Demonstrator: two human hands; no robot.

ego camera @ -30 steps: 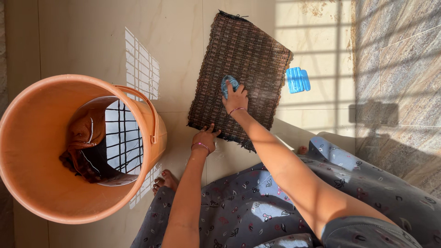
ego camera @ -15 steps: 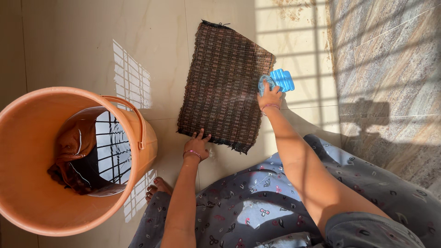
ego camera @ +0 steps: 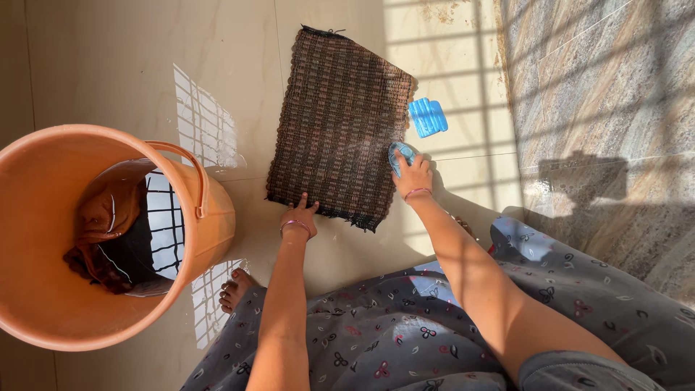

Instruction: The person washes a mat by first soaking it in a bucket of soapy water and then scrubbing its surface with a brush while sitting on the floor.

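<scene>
Blue plastic shows between the fingers of the right hand (ego camera: 413, 176): they are curled over one small blue scrubbing brush (ego camera: 400, 154), clasping it at the right edge of the mat, near its lower corner. The brush sits half on the weave, half over the tile. A thin band circles that wrist.

The left hand (ego camera: 298, 216) lies flat with fingers spread and relaxed, grasping nothing, its fingertips pressing the near edge of the one woven brown mat (ego camera: 337, 123). A pink bangle rings that wrist too, so two bands in all, one per arm.

The mat lies flat on the glossy cream floor tiles (ego camera: 145, 65), turned slightly askew, with loose threads at its far corner. Just off its right edge, apart from the hand, rests one ribbed blue soap holder (ego camera: 427, 117), lit by sun through a window grille.

To the left, well apart from the mat, stands one orange bucket (ego camera: 43, 304) with its handle folded against the rim. Inside are water and one bundle of brown-orange cloth (ego camera: 101, 232). One bare foot (ego camera: 233, 287) peeks out from the grey flower-printed garment (ego camera: 376, 326) near the bucket's base.
</scene>
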